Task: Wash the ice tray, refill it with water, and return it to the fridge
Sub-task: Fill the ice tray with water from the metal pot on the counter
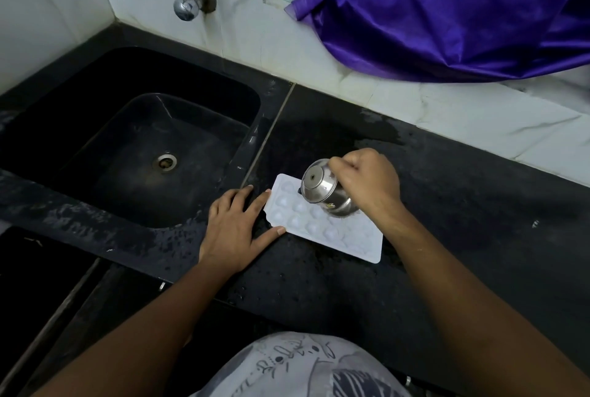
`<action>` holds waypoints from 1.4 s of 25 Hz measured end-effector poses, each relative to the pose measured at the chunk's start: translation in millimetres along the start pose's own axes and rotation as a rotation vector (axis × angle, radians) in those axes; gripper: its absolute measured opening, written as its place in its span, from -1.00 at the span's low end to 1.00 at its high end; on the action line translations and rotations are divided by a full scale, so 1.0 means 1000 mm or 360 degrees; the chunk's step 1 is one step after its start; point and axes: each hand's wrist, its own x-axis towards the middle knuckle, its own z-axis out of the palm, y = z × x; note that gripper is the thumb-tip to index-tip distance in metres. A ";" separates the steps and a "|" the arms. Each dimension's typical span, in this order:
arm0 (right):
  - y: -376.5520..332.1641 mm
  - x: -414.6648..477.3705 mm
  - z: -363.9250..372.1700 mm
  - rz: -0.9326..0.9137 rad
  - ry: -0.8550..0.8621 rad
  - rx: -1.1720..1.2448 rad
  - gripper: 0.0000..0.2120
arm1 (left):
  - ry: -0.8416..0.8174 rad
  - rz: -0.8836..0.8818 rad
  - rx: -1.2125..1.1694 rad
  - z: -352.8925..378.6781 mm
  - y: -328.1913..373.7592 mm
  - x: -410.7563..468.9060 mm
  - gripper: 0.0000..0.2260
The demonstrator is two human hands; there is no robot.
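Right hand grips a tilted steel cup over the tray — left hand, fingers flat, steadies its end on the table.

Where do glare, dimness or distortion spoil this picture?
Head view: glare on the shiny steel cup and curved chrome tap; the white plastic ice tray looks washed out, water level unreadable; the black sink basin is dim; wide-angle lens bends the counter edge.

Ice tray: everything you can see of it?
The ice tray is white, plastic-looking, a flat rectangle with rows of rounded cells and a notched left end. It lies on the wet black counter, right of the sink. Straight fingers of the left hand touch its left end; the right hand tilts a steel cup over it.
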 end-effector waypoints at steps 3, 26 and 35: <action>-0.007 -0.001 0.004 -0.0060 -0.0022 -0.0229 -0.56 | 0.0011 0.0002 -0.0012 0.001 -0.001 -0.001 -0.28; 0.013 -0.002 -0.040 0.0521 0.0200 0.1617 -0.57 | -0.0019 -0.0009 -0.0006 -0.001 0.000 -0.001 -0.25; 0.023 -0.013 -0.013 0.0170 0.0006 0.0046 -0.57 | -0.0010 -0.0003 -0.0001 -0.001 0.000 -0.001 -0.27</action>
